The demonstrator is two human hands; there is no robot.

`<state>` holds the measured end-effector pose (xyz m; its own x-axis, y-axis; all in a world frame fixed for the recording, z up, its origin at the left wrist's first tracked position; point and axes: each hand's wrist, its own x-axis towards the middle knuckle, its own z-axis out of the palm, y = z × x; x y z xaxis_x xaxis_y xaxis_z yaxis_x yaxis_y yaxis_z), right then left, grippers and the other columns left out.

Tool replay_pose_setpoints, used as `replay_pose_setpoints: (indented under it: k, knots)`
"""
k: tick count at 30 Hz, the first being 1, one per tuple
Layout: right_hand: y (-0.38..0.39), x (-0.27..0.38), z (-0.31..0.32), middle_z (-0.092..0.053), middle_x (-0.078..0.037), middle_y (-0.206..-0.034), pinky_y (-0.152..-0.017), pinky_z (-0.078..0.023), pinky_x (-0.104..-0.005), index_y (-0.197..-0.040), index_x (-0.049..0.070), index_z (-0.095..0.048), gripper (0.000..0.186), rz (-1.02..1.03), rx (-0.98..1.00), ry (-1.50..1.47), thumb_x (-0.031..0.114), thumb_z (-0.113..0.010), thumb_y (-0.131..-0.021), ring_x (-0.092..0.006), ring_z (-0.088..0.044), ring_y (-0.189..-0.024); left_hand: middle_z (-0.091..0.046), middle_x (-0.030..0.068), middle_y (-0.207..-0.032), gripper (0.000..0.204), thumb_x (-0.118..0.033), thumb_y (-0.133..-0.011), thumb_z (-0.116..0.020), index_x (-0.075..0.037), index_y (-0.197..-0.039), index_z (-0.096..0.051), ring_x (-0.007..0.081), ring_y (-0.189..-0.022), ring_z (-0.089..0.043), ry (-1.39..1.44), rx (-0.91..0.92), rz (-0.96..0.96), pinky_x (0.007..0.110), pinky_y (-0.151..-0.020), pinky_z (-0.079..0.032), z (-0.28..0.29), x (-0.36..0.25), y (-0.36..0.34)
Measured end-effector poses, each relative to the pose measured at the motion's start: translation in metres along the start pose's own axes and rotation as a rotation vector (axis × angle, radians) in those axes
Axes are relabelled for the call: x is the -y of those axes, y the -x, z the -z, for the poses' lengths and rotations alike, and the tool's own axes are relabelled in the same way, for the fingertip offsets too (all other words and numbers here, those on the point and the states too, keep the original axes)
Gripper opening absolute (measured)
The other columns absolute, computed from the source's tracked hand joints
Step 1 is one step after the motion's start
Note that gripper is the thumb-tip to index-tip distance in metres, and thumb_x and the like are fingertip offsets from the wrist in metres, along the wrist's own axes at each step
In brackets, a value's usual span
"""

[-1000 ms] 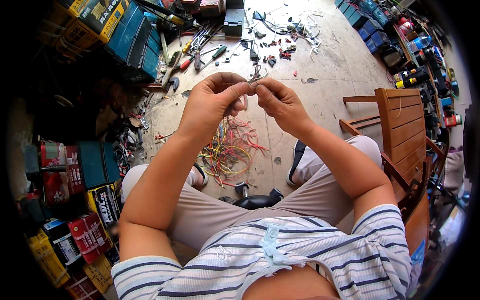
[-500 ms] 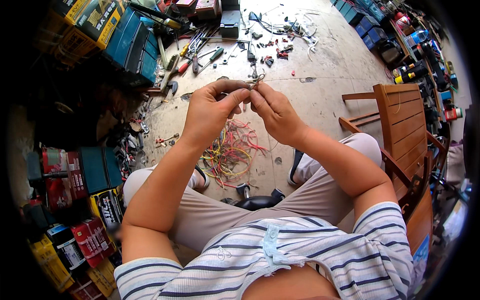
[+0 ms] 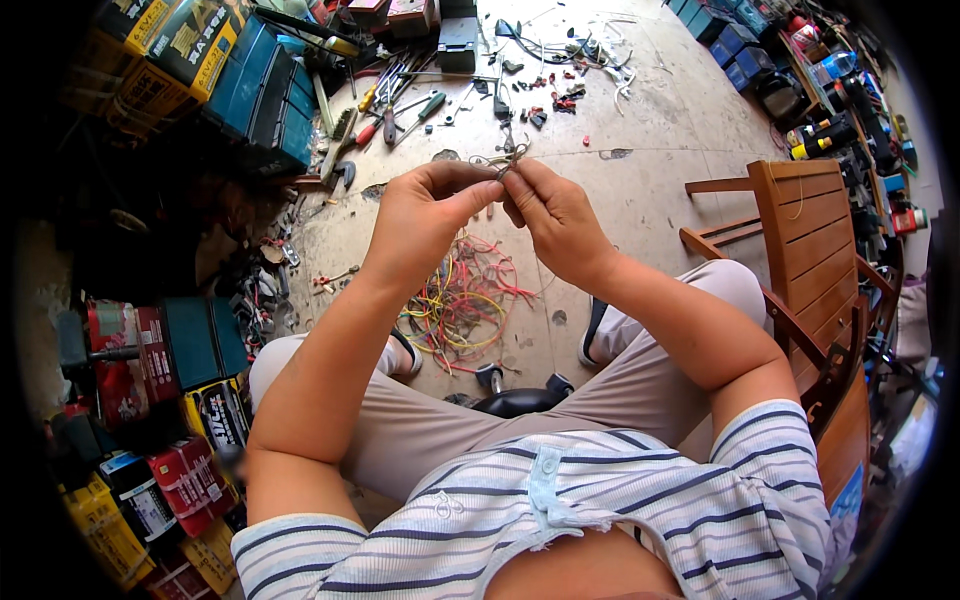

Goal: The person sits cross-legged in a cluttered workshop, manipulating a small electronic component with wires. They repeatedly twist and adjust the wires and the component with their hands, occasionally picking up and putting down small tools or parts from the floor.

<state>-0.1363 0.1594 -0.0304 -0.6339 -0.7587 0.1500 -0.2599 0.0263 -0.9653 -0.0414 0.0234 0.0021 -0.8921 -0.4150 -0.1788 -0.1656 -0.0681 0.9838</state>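
Note:
Both hands meet in front of me, pinching a small tangle of thin wire (image 3: 515, 152); its detail is too small to make out. My left hand (image 3: 430, 215) has thumb and fingers closed on it from the left. My right hand (image 3: 552, 222) grips it from the right, fingertips touching those of the left. Below them, on the floor between my feet, lies a loose heap of red and yellow wires (image 3: 462, 305).
Screwdrivers and tools (image 3: 390, 110) and small parts (image 3: 560, 95) lie on the floor (image 3: 640, 180) ahead. Stacked battery boxes (image 3: 195, 470) line the left. A wooden folding chair (image 3: 805, 260) stands at my right, with crowded shelves (image 3: 820, 100) behind. A wheeled black stool base (image 3: 515, 400) is beneath me.
My hands have moved slightly toward me since a second ago, and the right fingers have drawn closer against the left. The tangle between them has shifted with them.

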Motion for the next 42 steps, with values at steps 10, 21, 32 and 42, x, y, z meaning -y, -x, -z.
replay_pose_setpoints:
  k: [10, 21, 32, 42]
  knots:
    - [0.0, -0.004, -0.006, -0.049, -0.001, -0.065, -0.054, -0.036, -0.0247, -0.084, 0.002, -0.054, 0.019, -0.095, -0.053, -0.216, 0.017, -0.049, -0.096, -0.008, -0.043, -0.059, -0.064, 0.0004, -0.081, 0.013, -0.01, -0.084, -0.067, -0.002, -0.094, -0.064, 0.0013, -0.059, -0.043, 0.197, -0.038, 0.007, 0.016, -0.05, -0.031, -0.006, 0.008, -0.001]
    - [-0.006, 0.013, 0.014, -0.055, -0.002, -0.075, -0.059, -0.042, -0.0237, -0.115, 0.004, -0.055, 0.026, -0.27, 0.279, -0.381, 0.016, -0.043, -0.096, -0.0083, -0.049, -0.064, -0.049, -0.0056, -0.064, 0.012, -0.01, -0.084, -0.067, -0.003, -0.092, -0.062, 0.0012, -0.048, -0.034, 0.498, -0.158, 0.112, 0.018, -0.04, -0.02, 0.007, 0.003, -0.009]
    - [-0.01, 0.033, 0.032, -0.062, -0.014, -0.109, -0.085, -0.043, -0.0267, -0.122, -0.001, -0.051, 0.032, 0.007, 0.49, -0.573, 0.015, -0.048, -0.094, -0.018, -0.059, -0.102, -0.052, -0.0024, -0.069, 0.009, -0.014, -0.087, -0.06, -0.006, -0.084, -0.056, 0.0008, -0.048, -0.036, 0.574, -0.062, 0.38, 0.017, -0.038, -0.021, 0.013, 0.007, -0.013]
    - [-0.026, 0.024, 0.045, -0.056, 0.002, -0.068, -0.059, -0.038, -0.0185, -0.102, 0.002, -0.066, 0.029, -0.142, -0.043, -0.439, 0.027, -0.052, -0.096, -0.0047, -0.048, -0.064, -0.048, -0.0038, -0.071, 0.01, -0.015, -0.085, -0.064, -0.01, -0.082, -0.055, 0.0032, -0.048, -0.03, 0.588, -0.219, 0.434, 0.019, -0.038, -0.02, 0.02, 0.02, -0.018]
